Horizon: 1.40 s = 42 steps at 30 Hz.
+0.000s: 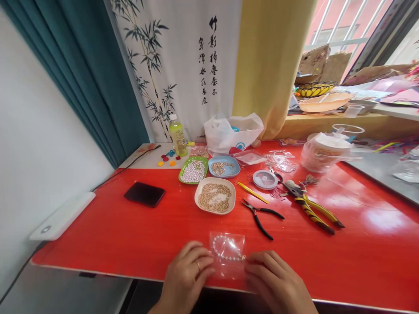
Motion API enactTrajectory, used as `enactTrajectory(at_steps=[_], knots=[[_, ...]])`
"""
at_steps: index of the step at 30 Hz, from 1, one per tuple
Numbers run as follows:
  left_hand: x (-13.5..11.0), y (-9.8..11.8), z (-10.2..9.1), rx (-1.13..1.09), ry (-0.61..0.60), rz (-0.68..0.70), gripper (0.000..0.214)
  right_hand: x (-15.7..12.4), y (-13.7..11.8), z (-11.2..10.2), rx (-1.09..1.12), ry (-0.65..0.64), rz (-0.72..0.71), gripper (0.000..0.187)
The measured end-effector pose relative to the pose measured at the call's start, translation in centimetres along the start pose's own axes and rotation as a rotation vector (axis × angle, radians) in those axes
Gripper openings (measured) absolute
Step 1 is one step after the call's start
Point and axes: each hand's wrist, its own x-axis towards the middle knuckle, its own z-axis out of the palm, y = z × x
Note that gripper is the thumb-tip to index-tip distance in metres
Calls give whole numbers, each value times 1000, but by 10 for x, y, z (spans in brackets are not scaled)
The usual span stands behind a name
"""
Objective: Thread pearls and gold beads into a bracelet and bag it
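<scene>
A small clear plastic bag (227, 268) lies near the table's front edge, with a bracelet of white beads (223, 258) visible inside it. At the bag's left edge, my left hand (190, 272), a ring on one finger, has its fingers and thumb closed on the plastic. My right hand (275, 279) grips the opposite edge, fingers pressed together, its lower part slightly blurred. The bracelet forms a loose loop, its end by my right fingertips. Both thumbs are partly hidden.
Beyond the bag stand a cream dish (231, 205), a green dish (181, 176) and a blue dish (232, 174) of beads. Black-handled pliers (258, 216), yellow tweezers (252, 192) and larger pliers (310, 209) lie to the right. A phone (144, 194) lies left.
</scene>
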Motion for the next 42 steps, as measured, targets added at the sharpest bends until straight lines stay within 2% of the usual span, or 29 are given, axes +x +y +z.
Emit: enactTrajectory(at_steps=[5, 8, 10, 15, 22, 34, 42], knots=[[3, 6, -1, -69, -17, -196, 14, -2, -2, 6, -79, 36, 83, 21], [5, 11, 3, 20, 34, -323, 16, -5, -2, 10, -147, 23, 144, 20], [5, 13, 8, 85, 83, -351, 16, -5, -3, 14, -187, 22, 180, 20], [3, 11, 16, 163, 138, -341, 16, -3, -7, 21, -276, 67, 236, 24], [2, 12, 16, 202, 167, -305, 14, -4, -8, 27, -320, 89, 265, 23], [1, 13, 18, 240, 183, -319, 16, 2, -12, 29, -318, 135, 267, 27], [3, 18, 16, 217, 139, -399, 18, 4, -16, 28, -315, 145, 304, 25]])
